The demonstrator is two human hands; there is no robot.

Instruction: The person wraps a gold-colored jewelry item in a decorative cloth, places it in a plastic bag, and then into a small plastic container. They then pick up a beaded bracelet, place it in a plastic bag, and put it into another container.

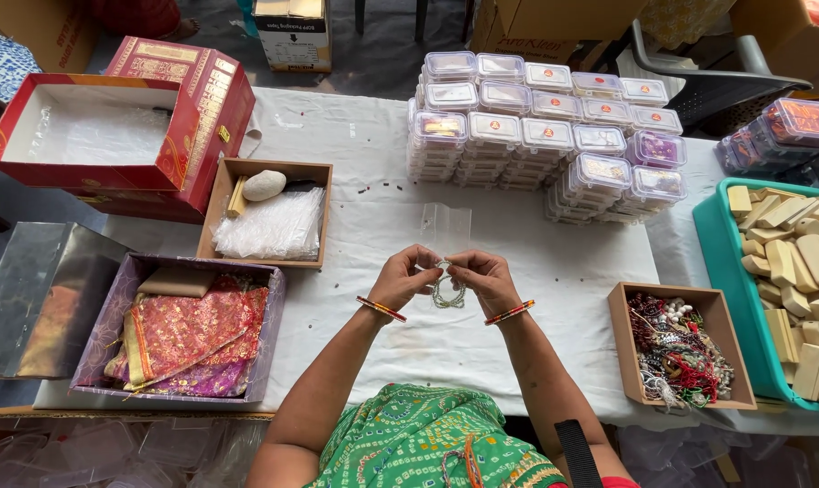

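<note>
Both hands, left hand point(400, 278) and right hand point(483, 276), pinching a bead string point(447, 291) before stacked clear red-labelled boxes point(543, 136).

A white cloth covers the table point(536, 262), lit evenly by soft daylight. Beyond its far edge lies grey floor point(382, 45), with brown cardboard cartons point(554, 18) and a dark plastic chair point(707, 86) alongside.

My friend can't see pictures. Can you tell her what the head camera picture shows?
Both hands, left hand and right hand, hold a looped string of pale beads above a white tablecloth. Stacks of small clear boxes stand behind, with a small clear bag between, and a tray of tangled beads at right.
</note>
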